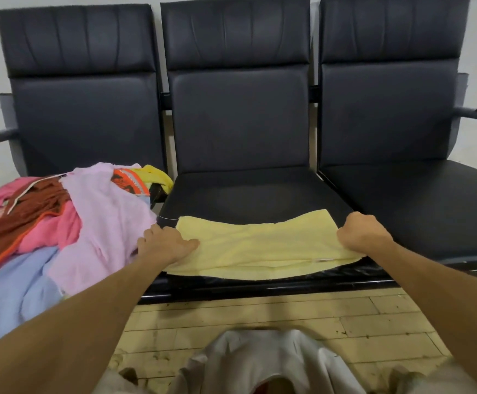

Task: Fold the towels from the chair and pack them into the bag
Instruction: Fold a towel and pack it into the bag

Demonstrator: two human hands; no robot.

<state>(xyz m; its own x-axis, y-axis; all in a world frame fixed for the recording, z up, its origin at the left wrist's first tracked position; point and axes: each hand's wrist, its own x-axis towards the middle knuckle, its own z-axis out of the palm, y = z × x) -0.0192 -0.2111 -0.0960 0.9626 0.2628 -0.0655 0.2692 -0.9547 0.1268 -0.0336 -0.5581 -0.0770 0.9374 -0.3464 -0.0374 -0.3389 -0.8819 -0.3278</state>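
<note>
Three joined black padded leatherette chairs [240, 123] on a pale tiled floor [260, 317].
A folded pale yellow terry towel [260, 245] lies on the middle seat's front edge; a heap of pink, lilac, blue and rust towels [61, 223] covers the left seat.

Pale yellow towel [263, 245] on black seat [248, 191], pink pile [69, 220]

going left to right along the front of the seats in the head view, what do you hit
towel pile → left hand → yellow towel → right hand → right seat
</note>
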